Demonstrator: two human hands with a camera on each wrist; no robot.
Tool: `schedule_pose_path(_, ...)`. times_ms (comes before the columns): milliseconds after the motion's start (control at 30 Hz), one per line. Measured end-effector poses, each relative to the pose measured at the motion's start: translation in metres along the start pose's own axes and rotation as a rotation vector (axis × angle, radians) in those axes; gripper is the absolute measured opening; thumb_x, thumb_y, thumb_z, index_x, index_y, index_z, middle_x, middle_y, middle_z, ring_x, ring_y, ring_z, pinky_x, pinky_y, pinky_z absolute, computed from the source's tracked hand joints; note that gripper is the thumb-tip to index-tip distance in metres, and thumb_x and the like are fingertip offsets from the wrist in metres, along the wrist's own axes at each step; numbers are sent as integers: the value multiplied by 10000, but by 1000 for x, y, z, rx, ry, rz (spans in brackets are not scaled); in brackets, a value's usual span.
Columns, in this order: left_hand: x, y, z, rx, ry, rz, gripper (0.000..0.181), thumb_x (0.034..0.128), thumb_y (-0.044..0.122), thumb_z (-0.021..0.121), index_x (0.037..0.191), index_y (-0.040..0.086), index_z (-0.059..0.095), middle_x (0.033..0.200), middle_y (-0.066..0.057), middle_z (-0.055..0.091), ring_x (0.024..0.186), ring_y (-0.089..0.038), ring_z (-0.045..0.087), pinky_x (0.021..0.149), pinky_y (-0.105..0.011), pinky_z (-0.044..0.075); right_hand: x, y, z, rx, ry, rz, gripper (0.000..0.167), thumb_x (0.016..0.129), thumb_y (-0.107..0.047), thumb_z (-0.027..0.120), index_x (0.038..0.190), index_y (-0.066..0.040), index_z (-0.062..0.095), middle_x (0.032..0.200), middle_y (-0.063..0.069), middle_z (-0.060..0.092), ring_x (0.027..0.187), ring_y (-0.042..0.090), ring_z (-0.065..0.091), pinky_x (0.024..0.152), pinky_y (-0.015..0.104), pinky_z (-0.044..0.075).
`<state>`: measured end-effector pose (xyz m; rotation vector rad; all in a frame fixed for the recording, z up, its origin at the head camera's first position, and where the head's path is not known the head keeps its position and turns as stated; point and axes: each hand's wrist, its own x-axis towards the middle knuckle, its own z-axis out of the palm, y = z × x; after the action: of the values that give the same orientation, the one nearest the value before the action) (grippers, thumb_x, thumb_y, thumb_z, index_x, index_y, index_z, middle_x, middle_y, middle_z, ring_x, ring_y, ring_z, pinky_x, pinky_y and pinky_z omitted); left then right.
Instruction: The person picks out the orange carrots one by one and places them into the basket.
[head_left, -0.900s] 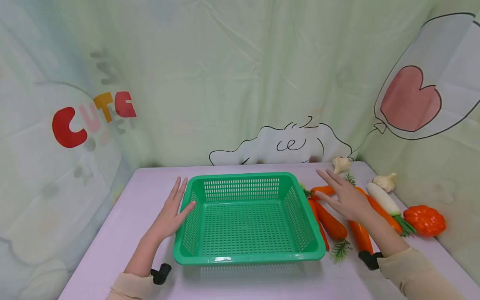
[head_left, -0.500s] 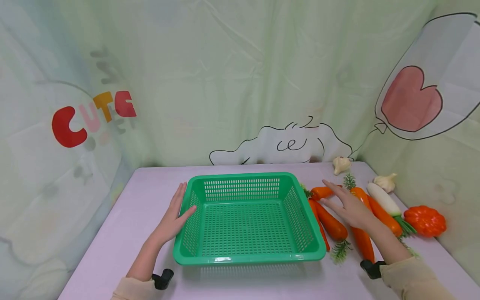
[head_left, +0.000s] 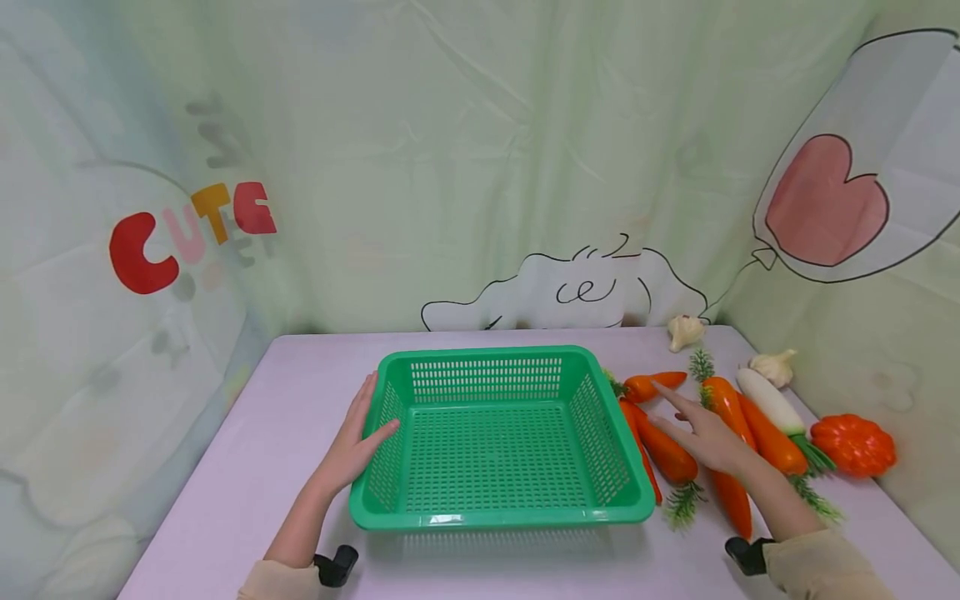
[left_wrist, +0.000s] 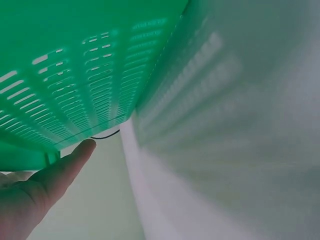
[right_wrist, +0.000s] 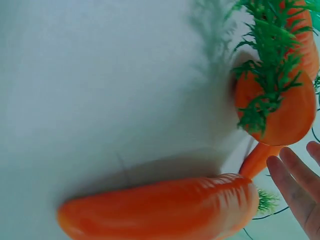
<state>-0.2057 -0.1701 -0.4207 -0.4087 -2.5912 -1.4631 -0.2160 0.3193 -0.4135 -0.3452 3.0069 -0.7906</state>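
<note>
A green perforated plastic basket (head_left: 495, 522) stands in the middle of the table. My left hand (head_left: 351, 450) is at its left side, fingers straight along the outside and thumb reaching over the rim; in the left wrist view a straight finger (left_wrist: 70, 167) lies close to the slotted wall (left_wrist: 95, 85), and contact is hard to tell. Over several orange carrots, my right hand (head_left: 708, 437) spreads its fingers and grips nothing. The nearest is a carrot (head_left: 670, 457) with a leafy end. Below the hand, the right wrist view shows another carrot (right_wrist: 160, 210) and a leafy-topped carrot (right_wrist: 295, 117).
A white radish (head_left: 771, 402) with green leaves and a red-orange ribbed vegetable (head_left: 853, 446) lie at the right. Two garlic bulbs are at the back right, one garlic bulb (head_left: 685, 332) behind the other garlic bulb (head_left: 772, 367). Printed curtains enclose the lilac table (head_left: 300, 375).
My right hand has sunk toward the carrots, uncovering the small back carrot. The left hand has shifted slightly right and nearer, closer against the basket's side. The basket stays in place.
</note>
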Motion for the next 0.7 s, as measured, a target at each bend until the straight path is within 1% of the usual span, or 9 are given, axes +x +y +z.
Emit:
schedule_pose_path(167, 0, -1, 1, -34, -1, -20, 771, 900, 306, 548, 1484, 153, 69, 1525, -124, 34, 1378, -335, 11, 1011, -643, 76, 0, 4, 5, 21, -31, 28, 687, 937, -441, 439, 1432, -12, 231, 1343, 359, 318, 1063, 504, 466, 755, 580, 455)
schedule_pose_path(300, -1, -3, 3, -62, -13, -35, 785, 894, 309, 560, 1485, 158, 66, 1526, -118, 30, 1379, -332, 6, 1005, -650, 78, -2, 7, 8, 22, -54, 54, 695, 930, -461, 439, 1438, -34, 234, 1357, 343, 318, 1035, 475, 503, 726, 531, 486)
schedule_pose_path(400, -1, -4, 3, -65, -14, -36, 794, 888, 290, 578, 1485, 150, 73, 1526, -112, 37, 1378, -333, 15, 1005, -648, 85, -4, 9, 11, 29, -60, 51, 697, 922, -459, 461, 1429, -27, 255, 1350, 332, 339, 993, 446, 538, 707, 500, 500)
schedule_pose_path(467, -1, -2, 4, -47, -14, -29, 809, 879, 257, 594, 1483, 124, 72, 1521, -140, 50, 1372, -359, 37, 993, -660, 102, -5, 11, 14, 49, -60, 32, 684, 921, -435, 482, 1420, -16, 274, 1344, 330, 350, 973, 442, 549, 709, 502, 499)
schedule_pose_path(567, -4, 8, 2, -49, -12, -25, 815, 867, 191, 609, 1477, 85, 78, 1511, -177, 67, 1363, -387, 57, 987, -664, 113, -7, 14, 17, 69, -64, 19, 669, 919, -414, 500, 1409, -7, 295, 1341, 327, 360, 970, 447, 548, 735, 524, 486)
schedule_pose_path(700, -8, 26, -1, -69, -21, -38, 808, 858, 131, 606, 1468, 39, 84, 1499, -213, 81, 1356, -405, 70, 995, -652, 120, -8, 15, 19, 75, -85, 39, 693, 904, -435, 516, 1410, -16, 296, 1317, 337, 383, 997, 474, 518, 752, 546, 471)
